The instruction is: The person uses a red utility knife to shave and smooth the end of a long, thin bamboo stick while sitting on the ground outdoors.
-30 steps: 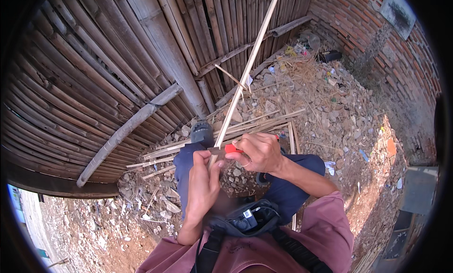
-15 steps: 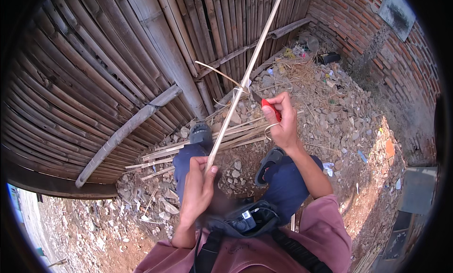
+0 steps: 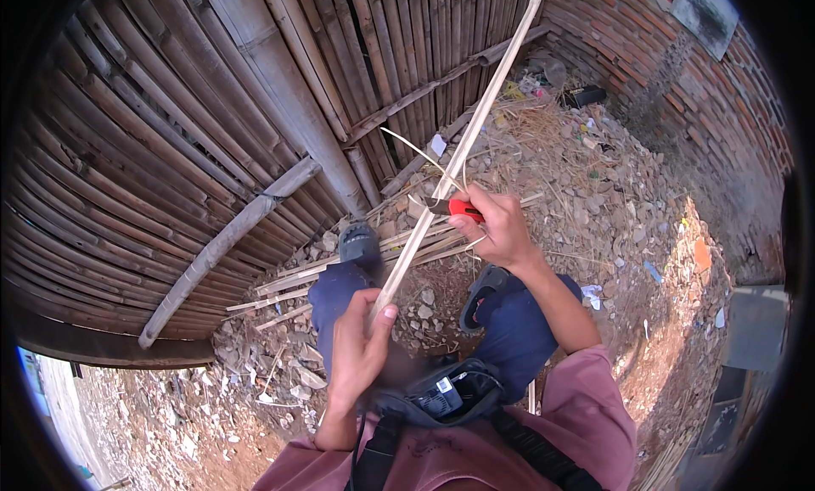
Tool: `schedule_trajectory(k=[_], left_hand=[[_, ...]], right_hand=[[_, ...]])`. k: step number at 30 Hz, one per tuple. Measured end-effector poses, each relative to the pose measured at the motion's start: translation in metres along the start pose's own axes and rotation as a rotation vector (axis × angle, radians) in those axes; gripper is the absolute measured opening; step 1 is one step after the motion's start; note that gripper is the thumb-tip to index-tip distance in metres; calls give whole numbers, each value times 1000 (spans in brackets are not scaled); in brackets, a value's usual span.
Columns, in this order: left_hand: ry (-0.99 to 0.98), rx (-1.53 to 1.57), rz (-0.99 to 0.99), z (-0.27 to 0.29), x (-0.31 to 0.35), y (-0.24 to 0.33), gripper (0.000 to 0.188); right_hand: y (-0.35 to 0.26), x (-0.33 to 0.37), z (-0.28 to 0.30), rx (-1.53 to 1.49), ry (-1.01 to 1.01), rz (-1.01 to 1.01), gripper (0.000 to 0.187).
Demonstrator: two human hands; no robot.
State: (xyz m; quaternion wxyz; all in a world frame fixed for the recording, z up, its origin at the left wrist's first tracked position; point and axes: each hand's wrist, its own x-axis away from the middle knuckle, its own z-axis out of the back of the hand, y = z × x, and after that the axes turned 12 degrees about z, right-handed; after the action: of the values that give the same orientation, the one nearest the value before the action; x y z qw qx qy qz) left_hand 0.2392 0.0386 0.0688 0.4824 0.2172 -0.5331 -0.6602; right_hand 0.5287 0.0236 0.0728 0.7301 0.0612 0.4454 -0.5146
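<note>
A long, pale bamboo strip (image 3: 416, 235) slants from my lap up past the top of the picture. My left hand (image 3: 358, 347) is closed round its lower end, thumb along the strip. In my right hand (image 3: 501, 228) is a knife (image 3: 464, 209) with a red handle. Its dark blade lies against the strip around mid-length, pointing left. Thin curled shavings (image 3: 412, 150) stick out from the strip just above the blade. Another thin curl shows beside the fingers of my right hand.
Several split bamboo strips (image 3: 284, 283) lie on the rubble by my left shoe (image 3: 360, 243). A bamboo wall (image 3: 170, 134) rises on the left, a brick wall (image 3: 628, 45) at the far right. An open black pouch (image 3: 441, 396) sits at my waist.
The knife has moved down along the strip toward me, its blade turning to lie more level across it. The strip's far end has swung right. My left hand keeps its hold.
</note>
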Motion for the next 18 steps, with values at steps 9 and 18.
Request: schedule_trajectory(k=[9,18], left_hand=[[58,66,40,-2,4,-15,18],[13,65,52,-1,8,-20,22]], right_hand=[[6,2,1,63,123,-25,39],[6,0,2,118,133,61,40]])
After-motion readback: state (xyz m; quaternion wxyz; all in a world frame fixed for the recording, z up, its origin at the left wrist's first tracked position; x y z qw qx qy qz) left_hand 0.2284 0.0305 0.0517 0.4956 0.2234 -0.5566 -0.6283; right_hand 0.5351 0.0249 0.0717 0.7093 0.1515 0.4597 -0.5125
